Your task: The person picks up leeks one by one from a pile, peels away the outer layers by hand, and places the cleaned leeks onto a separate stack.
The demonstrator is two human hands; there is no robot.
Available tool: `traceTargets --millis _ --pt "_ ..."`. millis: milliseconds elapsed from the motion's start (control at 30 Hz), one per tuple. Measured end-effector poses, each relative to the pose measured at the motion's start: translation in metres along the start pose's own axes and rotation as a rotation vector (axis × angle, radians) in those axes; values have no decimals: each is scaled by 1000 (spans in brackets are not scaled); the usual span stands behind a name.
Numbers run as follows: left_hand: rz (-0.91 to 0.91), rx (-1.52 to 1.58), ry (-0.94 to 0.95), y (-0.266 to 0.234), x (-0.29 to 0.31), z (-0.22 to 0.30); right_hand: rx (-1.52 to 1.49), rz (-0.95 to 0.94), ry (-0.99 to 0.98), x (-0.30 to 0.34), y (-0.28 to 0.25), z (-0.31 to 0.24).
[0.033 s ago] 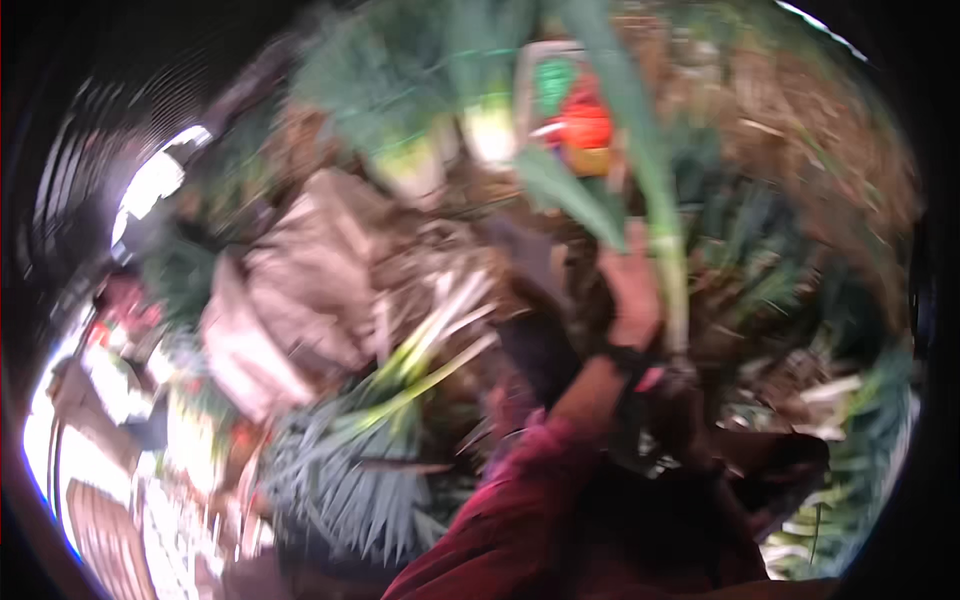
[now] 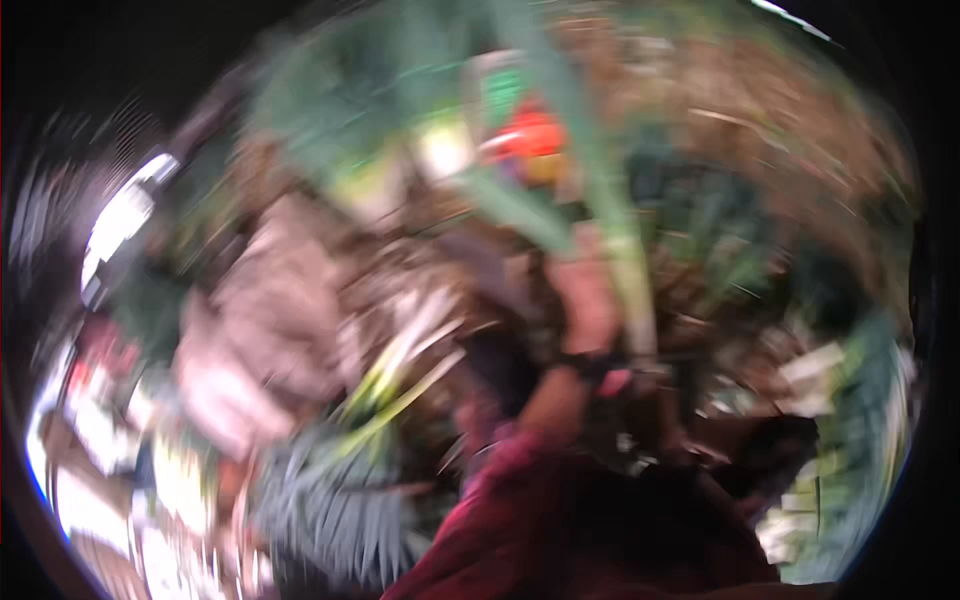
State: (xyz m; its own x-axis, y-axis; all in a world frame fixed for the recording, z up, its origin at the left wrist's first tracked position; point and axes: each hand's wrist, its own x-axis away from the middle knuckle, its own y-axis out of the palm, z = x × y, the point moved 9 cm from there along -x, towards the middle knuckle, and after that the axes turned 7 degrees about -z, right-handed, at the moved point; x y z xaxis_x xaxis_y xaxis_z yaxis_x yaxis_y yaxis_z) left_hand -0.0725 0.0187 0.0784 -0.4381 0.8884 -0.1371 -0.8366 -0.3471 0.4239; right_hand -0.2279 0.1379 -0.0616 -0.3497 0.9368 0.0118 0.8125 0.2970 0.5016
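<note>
The picture is smeared by motion. My left hand (image 2: 588,305), below a red sleeve and a dark wristband, is closed on a leek (image 2: 628,265). Its pale stalk runs down along the hand, and its green leaves reach up and away. Some of the fingers are hidden by a leaf. Near the stalk's lower end, a dim brownish shape in shadow looks like my right hand (image 2: 668,410); its fingers cannot be made out. A small pink patch (image 2: 614,381) shows beside the wristband.
Bundled leeks (image 2: 440,150) lie at the far side, by a container (image 2: 485,75) with green and red things. Left are a crumpled brown sack (image 2: 285,290), loose leeks (image 2: 375,400) and a dark leafy heap (image 2: 330,510). More leeks (image 2: 850,450) lie right; straw-like litter (image 2: 760,120) lies behind.
The whole view has shifted, so everything sits further left and slightly lower in the picture. The hand's hold on the leek looks the same.
</note>
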Motion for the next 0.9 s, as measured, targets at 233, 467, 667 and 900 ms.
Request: traceTargets --millis 233,467,667,900 --pt "-292 -233 323 -11 -10 3 -42 -107 141 -15 14 109" --pt "-530 -153 204 62 12 -34 1178 -328 137 6 22 13" --pt "-473 36 -6 56 16 -71 476 -259 -9 19 9 1" --pt "-954 -1105 243 82 155 -73 555 180 -697 1 -101 -79"
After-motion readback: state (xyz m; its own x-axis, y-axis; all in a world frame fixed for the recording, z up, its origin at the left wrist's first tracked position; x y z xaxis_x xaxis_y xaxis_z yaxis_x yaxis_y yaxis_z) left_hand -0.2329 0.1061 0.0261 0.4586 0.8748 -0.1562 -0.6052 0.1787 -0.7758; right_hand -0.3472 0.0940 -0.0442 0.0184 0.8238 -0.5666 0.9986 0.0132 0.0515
